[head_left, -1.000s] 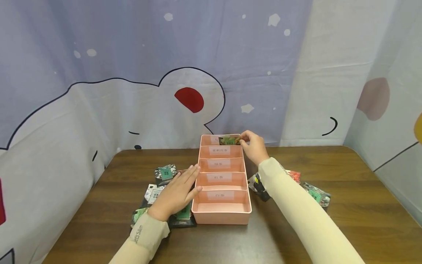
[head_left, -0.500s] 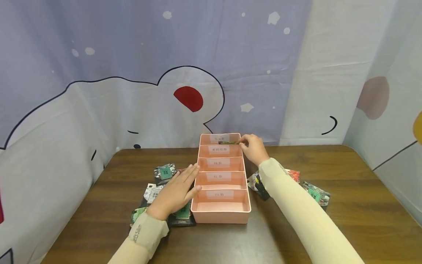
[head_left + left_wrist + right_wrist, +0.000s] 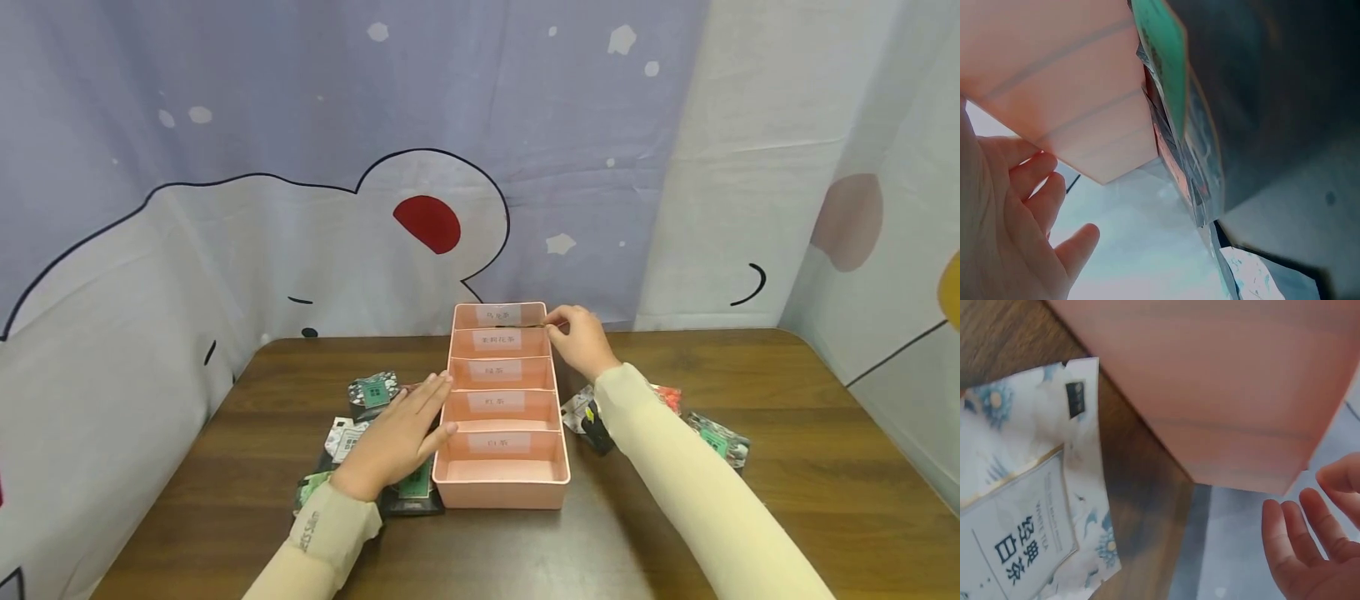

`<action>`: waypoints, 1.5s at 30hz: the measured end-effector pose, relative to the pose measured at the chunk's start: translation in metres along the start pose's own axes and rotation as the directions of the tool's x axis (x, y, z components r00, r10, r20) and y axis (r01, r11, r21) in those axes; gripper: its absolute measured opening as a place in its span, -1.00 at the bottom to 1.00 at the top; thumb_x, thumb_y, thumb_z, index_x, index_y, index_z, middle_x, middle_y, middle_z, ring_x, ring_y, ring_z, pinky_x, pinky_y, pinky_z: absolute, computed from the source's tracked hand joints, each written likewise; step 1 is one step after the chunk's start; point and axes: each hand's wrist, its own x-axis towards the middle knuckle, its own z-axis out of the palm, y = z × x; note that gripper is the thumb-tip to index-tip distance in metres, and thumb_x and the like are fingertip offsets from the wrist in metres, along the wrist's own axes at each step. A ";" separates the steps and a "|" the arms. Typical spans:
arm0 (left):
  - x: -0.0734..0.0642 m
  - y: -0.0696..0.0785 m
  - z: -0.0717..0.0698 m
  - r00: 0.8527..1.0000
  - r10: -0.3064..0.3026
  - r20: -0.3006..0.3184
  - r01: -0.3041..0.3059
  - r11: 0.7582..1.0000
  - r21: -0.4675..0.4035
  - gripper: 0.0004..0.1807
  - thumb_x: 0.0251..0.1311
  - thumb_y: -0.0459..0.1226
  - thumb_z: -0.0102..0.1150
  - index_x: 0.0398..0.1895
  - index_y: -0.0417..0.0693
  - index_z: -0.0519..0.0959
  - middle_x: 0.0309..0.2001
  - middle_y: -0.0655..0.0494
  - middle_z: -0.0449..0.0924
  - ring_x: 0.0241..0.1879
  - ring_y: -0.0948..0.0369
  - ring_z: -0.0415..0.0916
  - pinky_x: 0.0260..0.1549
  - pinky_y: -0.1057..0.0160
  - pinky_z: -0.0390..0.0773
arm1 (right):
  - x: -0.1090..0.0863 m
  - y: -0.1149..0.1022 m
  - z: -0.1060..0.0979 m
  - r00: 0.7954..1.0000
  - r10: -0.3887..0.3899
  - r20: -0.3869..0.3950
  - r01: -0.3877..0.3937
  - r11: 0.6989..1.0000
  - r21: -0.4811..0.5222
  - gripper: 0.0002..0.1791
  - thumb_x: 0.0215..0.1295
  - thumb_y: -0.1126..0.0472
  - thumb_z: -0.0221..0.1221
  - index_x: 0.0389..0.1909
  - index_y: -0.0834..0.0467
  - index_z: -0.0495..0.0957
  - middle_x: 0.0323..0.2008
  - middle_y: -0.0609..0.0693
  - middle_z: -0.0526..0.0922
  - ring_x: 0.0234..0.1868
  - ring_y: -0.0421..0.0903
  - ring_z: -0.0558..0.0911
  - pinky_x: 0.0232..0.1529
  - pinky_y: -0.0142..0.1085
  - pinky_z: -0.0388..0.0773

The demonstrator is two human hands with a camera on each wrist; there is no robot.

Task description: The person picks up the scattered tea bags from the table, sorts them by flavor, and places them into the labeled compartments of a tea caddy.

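A pink divided box (image 3: 501, 497) stands on the table, each compartment bearing a white label. At its far right corner my right hand (image 3: 582, 340) pinches a tea packet (image 3: 521, 326) between thumb and forefinger. Only a thin top edge of that packet shows; the rest is down inside the farthest compartment. My left hand (image 3: 397, 446) lies along the box's left rim with straight fingers, above several tea packets (image 3: 415, 487). In the left wrist view, the fingertips (image 3: 1038, 167) are right at the box's rim.
Dark packets, one with a green label (image 3: 1163, 56), lean close to the box's left wall. On the right lie a white tea packet (image 3: 1016, 519), a red one (image 3: 669, 397) and a green-labelled one (image 3: 720, 442). A patterned curtain (image 3: 570, 150) hangs behind the wooden table (image 3: 810, 467).
The packet in my right hand has sunk from showing its green face to a thin edge in the far compartment. My left hand has stayed at the left rim.
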 end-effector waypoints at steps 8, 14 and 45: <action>-0.002 0.001 -0.001 1.000 0.001 -0.010 -0.001 1.000 0.016 -0.22 0.54 0.15 -0.19 0.62 -0.10 0.06 0.61 0.04 0.01 0.58 0.04 -0.05 0.51 -0.08 0.00 | -0.021 -0.006 -0.016 1.000 0.006 0.030 -0.007 1.000 0.023 -0.76 0.37 0.34 0.13 -0.03 0.32 0.63 -0.06 0.23 0.63 -0.05 0.17 0.61 0.07 0.02 0.56; -0.003 0.003 -0.002 1.000 -0.012 -0.005 0.012 1.000 0.015 -0.22 0.53 0.15 -0.17 0.62 -0.10 0.07 0.61 0.06 0.01 0.58 0.06 -0.07 0.52 -0.06 -0.05 | -0.040 -0.003 -0.028 0.998 -0.002 0.060 0.004 1.000 -0.029 -0.74 0.33 0.36 0.16 -0.01 0.35 0.62 -0.10 0.22 0.68 -0.10 0.14 0.67 0.02 0.01 0.61; -0.003 0.003 -0.001 1.000 -0.007 -0.010 0.007 1.000 0.005 -0.24 0.56 0.13 -0.23 0.62 -0.08 0.04 0.61 0.07 -0.02 0.58 0.07 -0.08 0.51 -0.10 0.03 | -0.078 0.019 -0.032 0.950 0.231 0.210 -0.163 0.941 -0.296 -0.73 -0.02 0.40 0.25 -0.24 0.42 0.64 -0.35 0.19 0.68 -0.27 0.12 0.61 -0.14 0.06 0.59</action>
